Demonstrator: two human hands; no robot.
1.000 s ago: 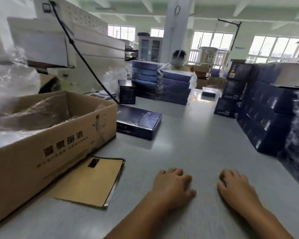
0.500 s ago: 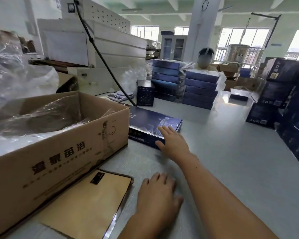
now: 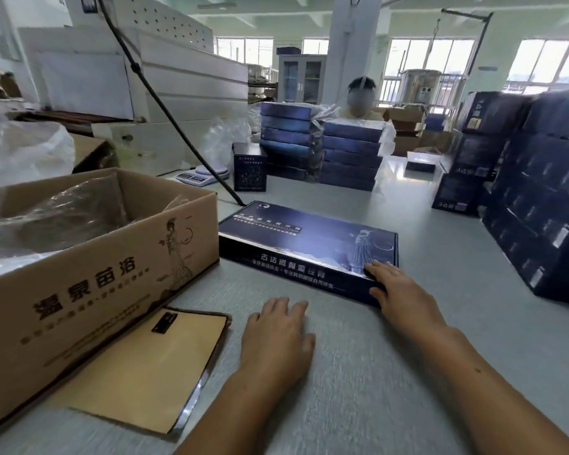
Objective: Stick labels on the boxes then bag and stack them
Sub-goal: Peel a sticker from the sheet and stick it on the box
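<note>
A flat dark blue box (image 3: pixel 309 238) with printed text lies on the grey table (image 3: pixel 358 389) in front of me. My right hand (image 3: pixel 404 297) grips its near right corner, fingers on the lid and thumb against the front side. To the left, my left hand (image 3: pixel 276 336) rests flat on the table just short of the box, holding nothing. A tan sheet pad (image 3: pixel 145 369) with a small dark label on it lies left of that hand.
An open brown carton (image 3: pixel 96 284) holding clear plastic bags stands at the left. Stacks of blue boxes (image 3: pixel 352 156) sit at the back, more dark boxes (image 3: pixel 539 208) at the right. A small scale (image 3: pixel 201 175), a black cable (image 3: pixel 165 110) and a seated person (image 3: pixel 360 100) are behind.
My right hand reached from the near table to the blue box and took its corner; the box now lies nearer me. My left hand stayed flat on the table.
</note>
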